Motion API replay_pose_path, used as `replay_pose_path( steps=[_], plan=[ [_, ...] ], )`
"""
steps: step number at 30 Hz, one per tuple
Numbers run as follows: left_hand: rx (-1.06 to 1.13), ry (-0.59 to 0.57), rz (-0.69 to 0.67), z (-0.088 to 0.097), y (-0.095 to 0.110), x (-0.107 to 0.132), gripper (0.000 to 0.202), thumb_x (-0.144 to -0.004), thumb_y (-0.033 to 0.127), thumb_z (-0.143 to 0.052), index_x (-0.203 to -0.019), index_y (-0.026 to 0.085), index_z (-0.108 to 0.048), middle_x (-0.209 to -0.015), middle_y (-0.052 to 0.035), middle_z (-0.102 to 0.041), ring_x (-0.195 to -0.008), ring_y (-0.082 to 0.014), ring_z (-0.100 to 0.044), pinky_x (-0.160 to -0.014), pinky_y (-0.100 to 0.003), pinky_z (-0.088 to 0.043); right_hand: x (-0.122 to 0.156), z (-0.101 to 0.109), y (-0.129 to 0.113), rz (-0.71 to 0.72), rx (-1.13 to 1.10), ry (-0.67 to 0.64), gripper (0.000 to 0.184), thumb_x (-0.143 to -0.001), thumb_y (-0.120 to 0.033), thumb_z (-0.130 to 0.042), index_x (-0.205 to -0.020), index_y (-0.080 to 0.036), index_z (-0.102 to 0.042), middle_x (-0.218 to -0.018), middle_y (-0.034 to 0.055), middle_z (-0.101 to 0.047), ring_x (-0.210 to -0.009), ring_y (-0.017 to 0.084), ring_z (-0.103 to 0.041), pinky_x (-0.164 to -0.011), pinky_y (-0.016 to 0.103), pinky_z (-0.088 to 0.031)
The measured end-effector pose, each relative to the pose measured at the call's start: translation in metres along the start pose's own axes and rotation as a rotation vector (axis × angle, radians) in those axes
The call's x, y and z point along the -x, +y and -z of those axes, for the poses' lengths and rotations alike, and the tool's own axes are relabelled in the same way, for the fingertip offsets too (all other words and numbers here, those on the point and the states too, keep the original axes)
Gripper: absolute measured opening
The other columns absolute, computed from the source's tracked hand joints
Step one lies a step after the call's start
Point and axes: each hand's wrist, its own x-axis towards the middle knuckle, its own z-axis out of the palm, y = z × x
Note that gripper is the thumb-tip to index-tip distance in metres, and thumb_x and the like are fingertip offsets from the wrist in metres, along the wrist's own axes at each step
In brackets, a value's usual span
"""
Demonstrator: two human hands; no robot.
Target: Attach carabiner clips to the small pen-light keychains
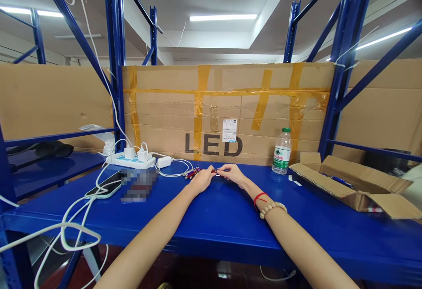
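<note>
Over the blue shelf top (227, 210), both of my hands meet near the back. My left hand (203, 178) is closed around a slim dark red pen (215, 171), partly hidden by the fingers. My right hand (231, 173) pinches the other end of this pen between thumb and fingertips. Several red and blue pens (191, 173) lie in a small bunch just left of my left hand. A red string and a beaded bracelet circle my right wrist.
An open cardboard box (349, 194) with a blue pen inside stands at right, beside a water bottle (282, 153). At left are a power strip (132, 160), a charger (164, 161), a phone (104, 188) and looping white cables (79, 227). A cardboard panel (158, 117) closes the back.
</note>
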Motion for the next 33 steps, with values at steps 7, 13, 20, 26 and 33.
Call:
replay_pose_path(
  steps=[7,13,20,26,33],
  plan=[
    [-0.012,0.007,-0.054,0.0024,0.0022,0.0035,0.022,-0.092,0.033,-0.024,-0.098,0.020,-0.041,-0.097,-0.0083,-0.062,-0.093,-0.0229,-0.059,-0.070,-0.029,-0.044,0.0001,0.0009,0.0000,0.008,0.018,-0.030,0.037,-0.043,-0.043,-0.076,-0.057,-0.013,-0.057,-0.050,-0.0038,-0.051,-0.042,0.004,-0.038,-0.040,0.018,-0.027],
    [-0.046,0.030,-0.070,0.0031,0.0027,0.0044,0.016,-0.091,0.028,-0.027,-0.097,0.020,-0.039,-0.097,-0.0070,-0.062,-0.094,-0.0221,-0.059,-0.069,-0.028,-0.044,0.0011,-0.0015,-0.0025,-0.020,0.048,-0.071,0.040,-0.048,-0.048,-0.073,-0.058,-0.013,-0.055,-0.044,-0.0059,-0.045,-0.038,0.003,-0.036,-0.040,0.018,-0.029],
    [-0.065,0.036,-0.061,0.0021,0.0024,0.0034,0.015,-0.090,0.030,-0.029,-0.097,0.021,-0.039,-0.098,-0.0057,-0.062,-0.094,-0.0212,-0.058,-0.069,-0.027,-0.044,0.0002,-0.0022,-0.0012,-0.117,0.063,-0.102,0.044,-0.051,-0.054,-0.070,-0.058,-0.014,-0.052,-0.043,-0.0049,-0.046,-0.040,0.003,-0.037,-0.039,0.016,-0.029],
    [-0.067,0.064,-0.062,-0.0001,0.0007,0.0000,0.016,-0.090,0.031,-0.031,-0.097,0.022,-0.041,-0.097,-0.0043,-0.062,-0.092,-0.0207,-0.059,-0.069,-0.027,-0.045,-0.0006,-0.0008,0.0031,-0.150,0.101,-0.111,0.046,-0.056,-0.057,-0.066,-0.059,-0.014,-0.050,-0.046,-0.0041,-0.045,-0.043,0.003,-0.038,-0.041,0.015,-0.028],
    [-0.057,0.096,-0.083,0.0000,-0.0023,-0.0015,0.019,-0.090,0.031,-0.030,-0.094,0.021,-0.045,-0.096,-0.0046,-0.063,-0.091,-0.0212,-0.059,-0.071,-0.030,-0.046,-0.0005,-0.0044,0.0003,-0.163,0.116,-0.104,0.049,-0.061,-0.063,-0.059,-0.062,-0.015,-0.047,-0.048,-0.0049,-0.043,-0.044,0.003,-0.038,-0.041,0.014,-0.026]
  ],
)
